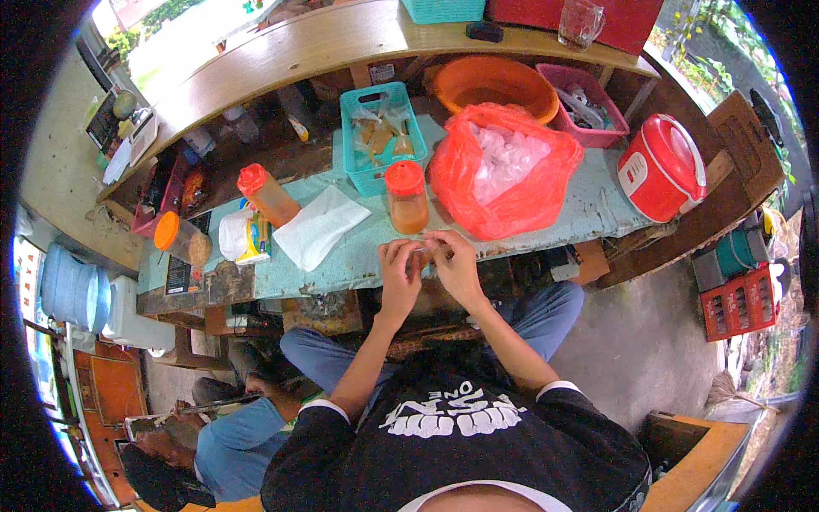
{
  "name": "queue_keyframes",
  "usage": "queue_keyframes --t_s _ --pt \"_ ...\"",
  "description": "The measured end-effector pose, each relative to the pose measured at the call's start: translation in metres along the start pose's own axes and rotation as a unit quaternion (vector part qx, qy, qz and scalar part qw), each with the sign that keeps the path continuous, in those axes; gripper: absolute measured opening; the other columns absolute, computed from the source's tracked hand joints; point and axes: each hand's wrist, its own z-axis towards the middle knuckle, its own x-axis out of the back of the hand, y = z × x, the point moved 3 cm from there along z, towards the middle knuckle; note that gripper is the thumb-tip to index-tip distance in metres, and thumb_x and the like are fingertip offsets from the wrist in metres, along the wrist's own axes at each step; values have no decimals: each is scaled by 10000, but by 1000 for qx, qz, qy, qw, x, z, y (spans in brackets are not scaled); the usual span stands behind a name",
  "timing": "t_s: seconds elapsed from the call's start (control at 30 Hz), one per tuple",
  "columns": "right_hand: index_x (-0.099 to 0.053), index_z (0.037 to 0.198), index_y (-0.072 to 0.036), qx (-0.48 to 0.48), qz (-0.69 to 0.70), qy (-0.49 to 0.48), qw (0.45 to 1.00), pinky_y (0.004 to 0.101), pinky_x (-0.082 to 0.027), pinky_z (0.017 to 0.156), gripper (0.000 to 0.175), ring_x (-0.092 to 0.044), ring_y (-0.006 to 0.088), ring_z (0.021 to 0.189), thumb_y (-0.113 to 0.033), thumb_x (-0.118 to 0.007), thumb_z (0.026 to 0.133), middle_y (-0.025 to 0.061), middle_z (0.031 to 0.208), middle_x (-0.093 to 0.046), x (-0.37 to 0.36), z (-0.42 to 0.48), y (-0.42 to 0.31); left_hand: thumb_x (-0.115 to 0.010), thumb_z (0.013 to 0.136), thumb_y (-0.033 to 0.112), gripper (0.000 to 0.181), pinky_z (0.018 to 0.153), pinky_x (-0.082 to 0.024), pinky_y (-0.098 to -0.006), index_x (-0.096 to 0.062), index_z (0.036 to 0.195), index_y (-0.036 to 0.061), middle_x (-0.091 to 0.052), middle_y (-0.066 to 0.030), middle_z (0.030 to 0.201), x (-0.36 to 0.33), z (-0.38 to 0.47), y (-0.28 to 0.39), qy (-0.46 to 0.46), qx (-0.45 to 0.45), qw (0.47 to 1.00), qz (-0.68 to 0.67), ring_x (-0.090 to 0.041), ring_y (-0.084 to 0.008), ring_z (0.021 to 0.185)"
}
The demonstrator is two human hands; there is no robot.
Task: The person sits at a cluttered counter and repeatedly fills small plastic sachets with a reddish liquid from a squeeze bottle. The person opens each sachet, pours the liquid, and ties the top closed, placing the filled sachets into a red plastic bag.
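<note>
My left hand (pixel 400 275) and my right hand (pixel 455 262) meet at the table's front edge, fingertips together. Between them is a small brownish packet (pixel 421 257), probably thin plastic, mostly hidden by the fingers. Just beyond stands a clear jar with a red lid (pixel 408 203), part filled with orange-brown sauce. To its right sits an open red plastic bag (pixel 448 192) full of small clear plastic bags (pixel 505 157). Behind the jar, a turquoise basket (pixel 365 184) contains several tied bags of brown sauce (pixel 403 144).
A white paper sheet (pixel 320 227), a red-capped squeeze bottle (pixel 272 198), a tissue pack (pixel 237 237) and an orange-lidded jar (pixel 185 240) lie leftward. Rightward are an orange basin (pixel 492 80), pink basket (pixel 592 137) and red rice cooker (pixel 662 169). A person in blue (pixel 233 441) sits at left.
</note>
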Motion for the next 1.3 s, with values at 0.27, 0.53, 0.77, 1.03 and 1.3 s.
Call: queue_keyframes --t_s 0.27,0.53,0.77,1.03,1.3 --pt "-723 1043 -21 -58 -7 28 998 351 -531 725 169 -677 256 821 -67 -700 881 137 957 -716 1 -2 -4 -610 741 -132 373 915 -419 -431 -633 1065 50 -577 -115 1062 2 -3 -2 8 -1 1000 -1 -481 -352 1038" --pt "-747 1047 -19 33 -23 -59 997 346 -541 759 173 -670 251 899 -66 -698 888 145 1017 -715 -1 -6 -15 -679 825 -63 214 808 -476 -378 -629 1003 45 -578 -107 976 3 -7 -10 95 51 992 -64 -570 -287 910" --pt "-749 1048 -21 160 -149 -106 970 369 -536 843 222 -685 291 919 -14 -703 831 120 956 -732 9 0 -33 -765 835 11 189 691 -490 -328 -650 981 42 -598 -80 882 10 -6 -19 89 65 993 -45 -602 -207 797" --pt "-742 1022 -66 119 -165 -83 976 399 -451 856 285 -673 238 840 -105 -774 741 60 867 -742 6 5 -36 -782 827 18 226 754 -549 -316 -666 1021 30 -654 -91 906 15 -3 -8 65 83 993 -43 -711 -220 840" --pt "-722 970 -139 156 -190 -19 969 427 -407 881 217 -660 236 828 -166 -758 758 28 833 -712 1 -1 -26 -782 842 53 282 740 -538 -310 -599 1056 33 -716 -100 954 12 -4 -8 65 121 989 -51 -724 -191 855"
